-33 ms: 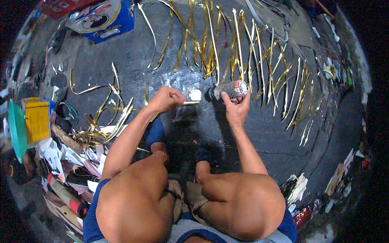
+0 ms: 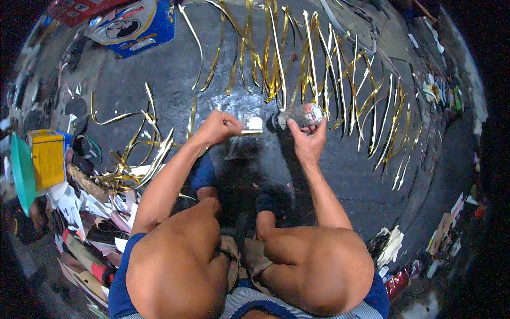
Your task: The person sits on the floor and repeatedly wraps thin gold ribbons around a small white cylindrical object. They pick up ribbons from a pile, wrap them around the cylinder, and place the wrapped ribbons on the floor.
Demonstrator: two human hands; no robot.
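Note:
My left hand (image 2: 219, 127) is closed in a pinch on a short, narrow pale strip (image 2: 252, 131) with a gold edge. The strip sticks out to the right over the dark work surface, beside a small white patch (image 2: 254, 122). My right hand (image 2: 309, 139) is wrapped round a stubby grey cylinder (image 2: 294, 116) lying sideways. Its right end is whitish with a red mark, and its left end sits by a dark round tip. I cannot make out its kind. Many loose gold and white strips (image 2: 313, 58) are spread in a row beyond my right hand.
More gold strips (image 2: 151, 127) lie tangled at the left. A blue and white tin (image 2: 143, 32) stands far left, a yellow tin (image 2: 48, 157) and green lid-like disc (image 2: 22, 173) nearer. Scraps (image 2: 79, 212) heap by my left leg; pale scraps (image 2: 392, 247) lie at right.
My left hand has shifted very slightly right, and its fingers show sharper on the strip. The grey cylinder has tilted slightly in my right hand.

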